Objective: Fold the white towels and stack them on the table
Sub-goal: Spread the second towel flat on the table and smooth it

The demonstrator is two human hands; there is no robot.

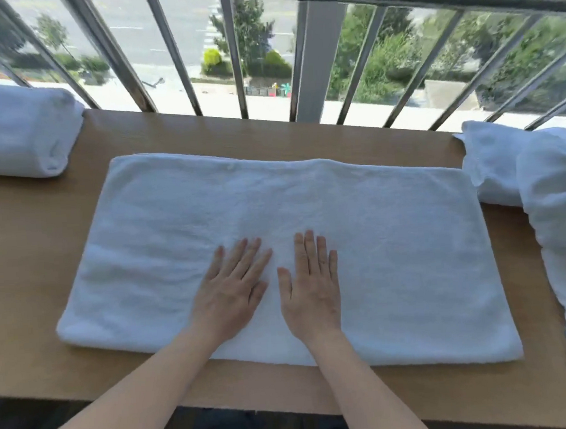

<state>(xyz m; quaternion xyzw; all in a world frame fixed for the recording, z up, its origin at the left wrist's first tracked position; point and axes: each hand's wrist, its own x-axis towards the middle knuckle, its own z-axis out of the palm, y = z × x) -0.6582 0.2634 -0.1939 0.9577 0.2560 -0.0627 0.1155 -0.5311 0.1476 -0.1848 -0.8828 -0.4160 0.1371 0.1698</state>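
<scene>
In the middle of the table (30,265) lies a white towel (377,241), spread flat. The left hand (233,291) and right hand (312,289) press on it side by side, fingers straight. A folded towel (14,132) sits far left; loose towels (555,202) lie right, below a railing (308,61).

White towel (308,206): terry, doubled flat into a wide rectangle, long edges running left to right across the middle of the bench (27,265). Folded towel (14,132): thick white bundle, far left corner. Loose towels (555,202): crumpled white heap, right end, just beside the flat one.
</scene>
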